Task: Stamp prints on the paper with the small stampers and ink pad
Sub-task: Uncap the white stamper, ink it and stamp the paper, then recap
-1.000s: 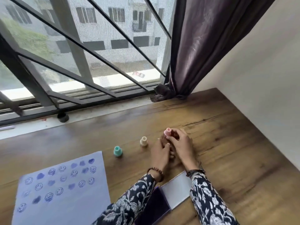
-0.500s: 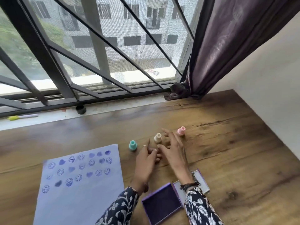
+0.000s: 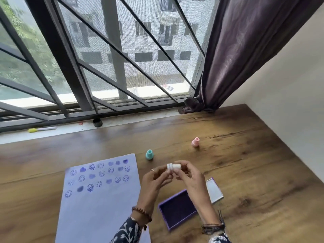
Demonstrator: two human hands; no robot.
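Note:
Both hands hold a small cream stamper [image 3: 173, 167] sideways above the table, my left hand [image 3: 154, 179] at its cap end and my right hand [image 3: 190, 179] around its body. A pale paper sheet [image 3: 100, 204] with rows of blue smiley and heart prints lies to the left. The open purple ink pad [image 3: 177, 208] sits below my hands, its lid [image 3: 213, 188] flipped to the right. A teal stamper [image 3: 149, 154] stands upright beside the paper's top right corner. A pink stamper [image 3: 195, 142] stands farther right.
The wooden table [image 3: 254, 172] meets a white wall [image 3: 289, 85] on the right and a barred window at the back. A dark curtain [image 3: 236, 50] hangs at the back right. A yellow-tipped marker [image 3: 42, 129] and a small black cap [image 3: 97, 122] lie on the sill.
The pink stamper was set down and left standing at the right. Both hands then took the cream stamper off the table and lifted it toward me, turned on its side.

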